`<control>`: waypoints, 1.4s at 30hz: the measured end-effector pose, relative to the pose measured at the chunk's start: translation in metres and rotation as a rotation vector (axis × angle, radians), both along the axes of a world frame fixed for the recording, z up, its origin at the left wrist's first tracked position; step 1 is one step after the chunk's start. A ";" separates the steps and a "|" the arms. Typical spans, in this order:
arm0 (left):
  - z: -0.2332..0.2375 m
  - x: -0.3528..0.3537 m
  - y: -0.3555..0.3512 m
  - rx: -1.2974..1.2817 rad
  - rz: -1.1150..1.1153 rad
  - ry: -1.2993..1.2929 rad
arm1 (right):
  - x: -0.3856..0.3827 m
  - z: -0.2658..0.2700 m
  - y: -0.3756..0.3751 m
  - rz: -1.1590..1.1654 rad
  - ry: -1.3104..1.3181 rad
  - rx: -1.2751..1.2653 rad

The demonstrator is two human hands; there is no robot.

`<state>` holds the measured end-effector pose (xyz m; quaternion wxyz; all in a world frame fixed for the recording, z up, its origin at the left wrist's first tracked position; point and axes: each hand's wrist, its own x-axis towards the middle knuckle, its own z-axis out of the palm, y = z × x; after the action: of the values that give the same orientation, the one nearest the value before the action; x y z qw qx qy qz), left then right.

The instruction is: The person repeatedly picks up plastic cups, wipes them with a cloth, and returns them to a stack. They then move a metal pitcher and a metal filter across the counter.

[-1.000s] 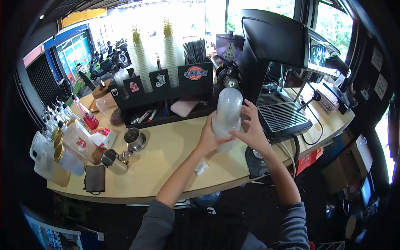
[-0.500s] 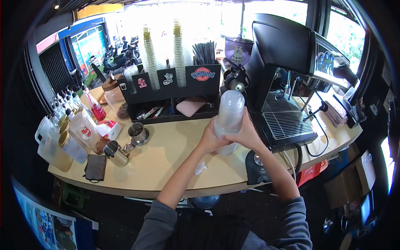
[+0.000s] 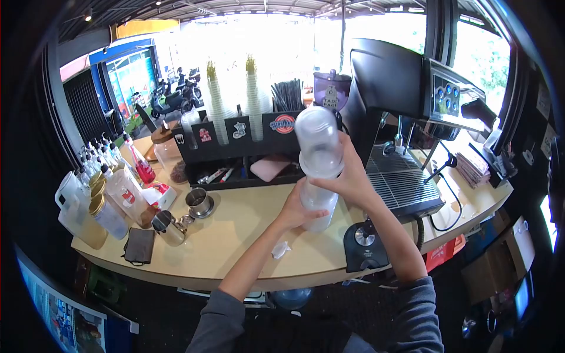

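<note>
Two clear plastic pieces stand one above the other in front of the black rack. My left hand point(image 3: 301, 207) is wrapped round the lower clear container point(image 3: 321, 213), low down near the counter point(image 3: 247, 223). Higher up, my right hand point(image 3: 347, 176) grips the upper clear container point(image 3: 318, 138), which is tilted a little and blurred. Where the two pieces meet is partly hidden by my fingers. A crumpled white scrap point(image 3: 281, 250) lies on the counter left of them.
Right of my hands are the espresso machine point(image 3: 391, 79) and a black tamping stand point(image 3: 366, 250). The black rack point(image 3: 218, 153) holds cup stacks and straws. Metal pitchers point(image 3: 170, 228), jugs point(image 3: 76, 203) and bottles point(image 3: 138, 159) stand at the left.
My right hand has risen with the upper container, which now stands higher above the lower one. My left hand has stayed low round the lower container. The camera view has tilted up slightly.
</note>
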<state>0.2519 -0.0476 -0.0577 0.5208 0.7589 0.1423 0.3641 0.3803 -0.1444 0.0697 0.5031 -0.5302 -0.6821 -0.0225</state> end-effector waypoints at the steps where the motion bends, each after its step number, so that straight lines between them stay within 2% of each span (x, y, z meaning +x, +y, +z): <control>1: 0.002 -0.002 0.003 0.015 0.001 -0.008 | -0.002 0.006 -0.002 0.001 -0.008 0.015; 3: 0.006 -0.010 0.013 0.220 0.141 -0.214 | -0.006 0.017 -0.007 -0.022 -0.216 0.102; 5: 0.036 -0.031 0.009 0.207 0.126 -0.286 | -0.013 0.023 -0.012 -0.025 -0.251 0.120; 7: 0.080 -0.054 -0.017 0.247 0.071 -0.714 | -0.024 0.024 -0.013 -0.113 -0.465 0.168; 9: 0.098 -0.073 -0.026 0.253 0.164 -0.665 | -0.038 0.024 -0.011 -0.077 -0.513 0.165; 11: 0.097 -0.090 -0.024 0.251 0.262 -0.606 | -0.052 0.020 -0.007 0.068 -0.439 0.234; 12: 0.094 -0.098 -0.019 0.096 0.224 -0.661 | -0.065 0.023 -0.013 0.121 -0.209 0.247; 13: 0.092 -0.106 -0.015 -0.056 0.184 -0.716 | -0.066 0.020 -0.010 0.134 -0.206 0.250; 14: 0.090 -0.113 -0.015 -0.190 0.131 -0.780 | -0.062 0.015 -0.007 0.239 -0.099 0.178; 15: 0.086 -0.120 -0.013 -0.183 0.147 -0.782 | -0.064 0.011 -0.004 0.344 0.008 0.104; 16: 0.080 -0.125 -0.010 -0.250 0.123 -0.782 | -0.077 0.008 -0.004 0.414 0.266 -0.025; 17: 0.074 -0.131 -0.007 -0.318 0.100 -0.780 | -0.082 0.003 -0.001 0.432 0.271 -0.028; 19: 0.064 -0.142 -0.005 -0.288 0.111 -0.758 | -0.092 -0.003 0.006 0.332 0.086 0.035; 21: 0.055 -0.155 0.000 -0.566 -0.028 -0.812 | -0.109 -0.005 0.012 0.339 0.109 0.071; 26: 0.055 -0.187 0.016 -0.660 -0.058 -0.932 | -0.136 -0.021 0.037 0.441 0.084 0.053; 28: 0.063 -0.203 0.023 -0.372 0.187 -0.758 | -0.147 -0.024 0.052 0.453 0.086 0.023; 29: 0.067 -0.212 0.024 -0.367 0.195 -0.759 | -0.154 -0.022 0.058 0.426 0.140 0.095; 31: 0.082 -0.224 0.021 0.046 0.676 -0.592 | -0.168 -0.010 0.067 0.402 0.190 0.171; 32: 0.087 -0.225 0.028 0.180 0.711 -0.650 | -0.176 -0.002 0.067 0.385 0.083 0.216; 33: 0.088 -0.230 0.032 0.182 0.713 -0.651 | -0.184 0.003 0.068 0.366 -0.024 0.260; 36: 0.094 -0.243 0.044 0.729 0.873 -0.284 | -0.220 0.003 0.084 0.436 -0.103 0.194; 39: 0.099 -0.246 0.055 0.751 0.869 -0.305 | -0.242 0.005 0.107 0.416 -0.148 0.174; 42: 0.113 -0.260 0.080 0.730 0.802 -0.276 | -0.247 0.018 0.139 0.329 -0.148 0.257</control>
<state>-0.0077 0.0320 0.0553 0.0590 0.7218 0.2152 0.6551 0.1331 -0.0057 0.0873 0.5119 -0.3403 -0.7860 -0.0658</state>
